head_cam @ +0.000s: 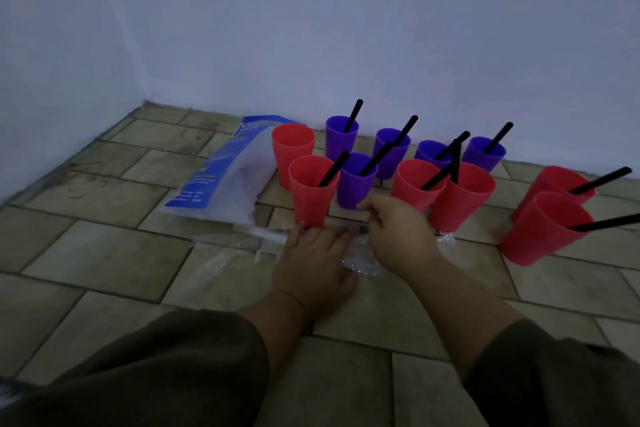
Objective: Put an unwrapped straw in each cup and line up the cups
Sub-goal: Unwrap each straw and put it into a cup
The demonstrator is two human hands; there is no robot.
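Floor (104,253) of dull greenish tiles, laid in staggered rows, meets a plain pale wall (311,28) that turns a corner behind the bag (221,180). The light is dim. The blue-and-white bag lies flat on the tiles. Right of the bag stand the cups (464,194), six red and five purple, in a loose cluster, with two red ones farthest from it. Each holds a black straw (334,168), save the empty cup (292,149), red, just beside the bag. Clear wrappers (221,263) lie on the floor in front of the bag. The left hand (313,260) lies flat on them, fingers straight and close together. The right hand (394,229), farther from the bag, has its fingers curled with the tips drawn together. I cannot tell whether they pinch anything. Dark sleeves (173,374) cover both forearms.
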